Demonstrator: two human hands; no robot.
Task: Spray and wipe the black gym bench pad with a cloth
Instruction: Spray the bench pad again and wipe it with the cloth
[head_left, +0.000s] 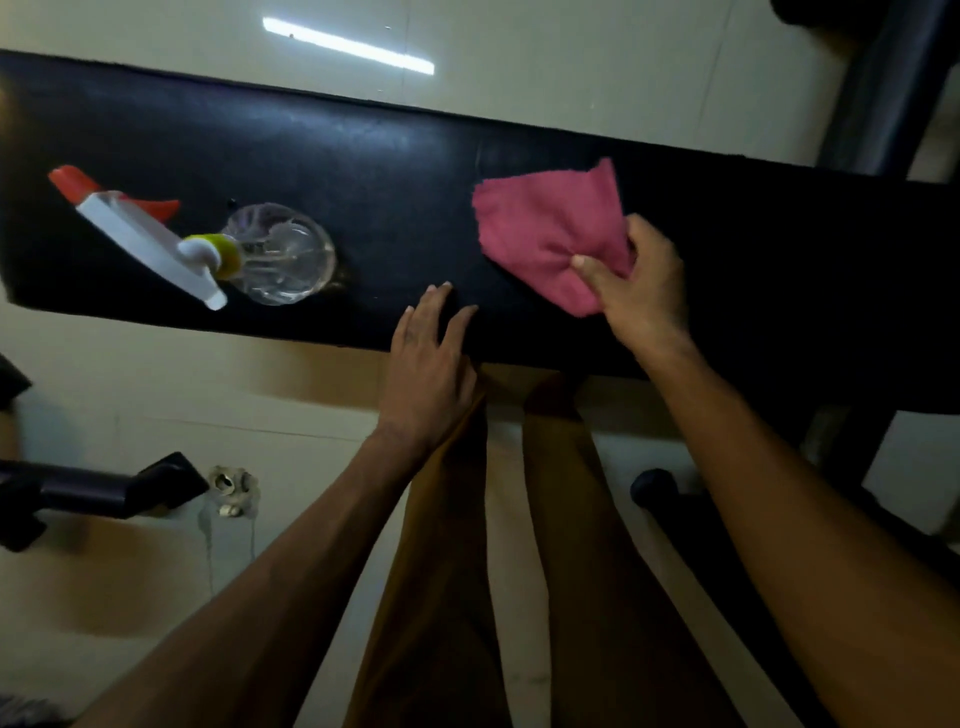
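Observation:
The black gym bench pad (363, 171) stretches across the view from left to right. A pink cloth (540, 223) lies bunched on its right part, and my right hand (639, 291) grips the cloth's near edge with curled fingers and thumb. My left hand (431, 364) rests flat on the pad's near edge with straight fingers, holding nothing. A clear spray bottle (280, 254) with a white and red trigger head (135, 228) stands on the left part of the pad, apart from both hands.
Pale floor tiles (156, 405) surround the bench. A black metal bar (98, 488) juts in at lower left, and dark frame parts (878, 93) stand at the right. My legs (519, 545) are below the pad's near edge.

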